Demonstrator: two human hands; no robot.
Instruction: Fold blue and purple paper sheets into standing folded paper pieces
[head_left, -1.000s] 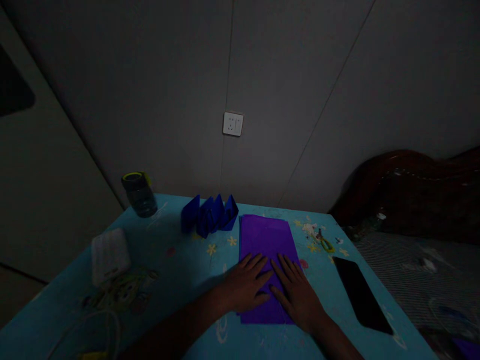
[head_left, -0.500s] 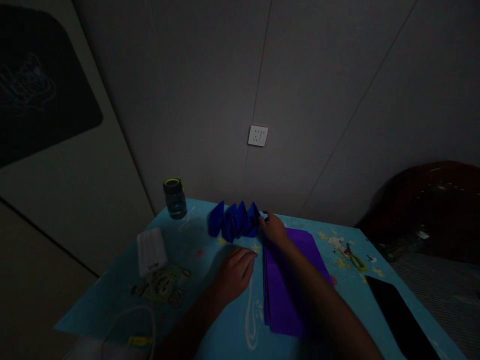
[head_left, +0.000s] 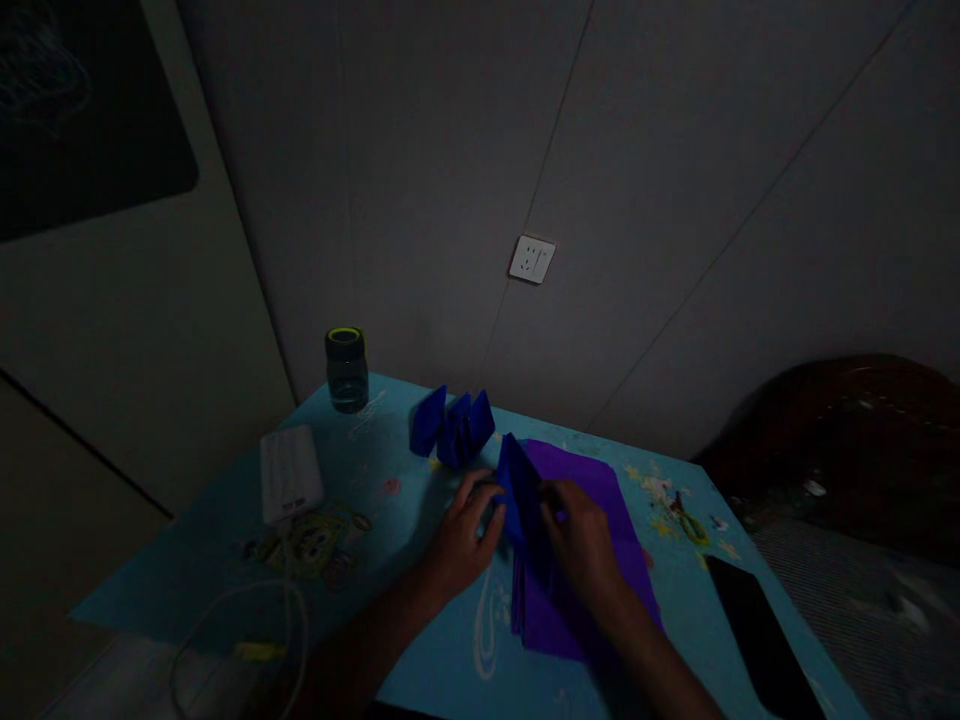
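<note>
A folded blue paper piece is held up over the left edge of a stack of purple paper. My left hand grips its left side between thumb and fingers. On its right side, my right hand pinches it with curled fingers, and those fingertips are partly hidden in shadow. Several other folded blue paper pieces stand in a row on the table just beyond my left hand.
On the blue patterned table are a water bottle at the back left and a white power bank with a cable. Scissors and a flat black object lie on the right. A wall socket sits above.
My right hand has taken the rightmost blue folded piece from the row and brought it nearer, over the purple paper. My left hand has closed on its other side. The view has shifted slightly.
</note>
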